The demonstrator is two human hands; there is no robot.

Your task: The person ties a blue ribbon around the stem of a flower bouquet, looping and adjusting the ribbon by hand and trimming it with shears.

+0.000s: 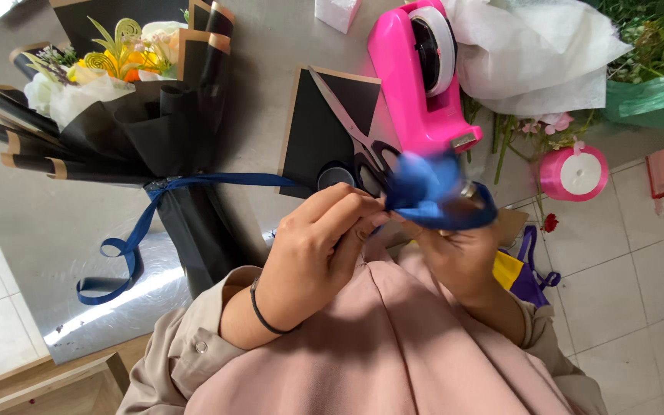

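At nine o'clock a bouquet [128, 100] in black wrap lies on the grey surface [55, 223], its stems pointing toward six, tied with a trailing blue ribbon [128, 246]. Just right of it sit a black card [324, 123] and scissors [363, 146].

At centre the left hand [317, 238], fingers pinched narrow, grips one end of a blue bow [432, 192]. The right hand [463, 257] holds the bow from below at about five o'clock of it, fingers curled under the loops. The bow, blurred, has its long axis running nine to three, between both hands.

At twelve o'clock of the bow stands a pink tape dispenser [420, 77], beside white tissue [532, 54]. At three o'clock lies a pink ribbon spool [576, 173].
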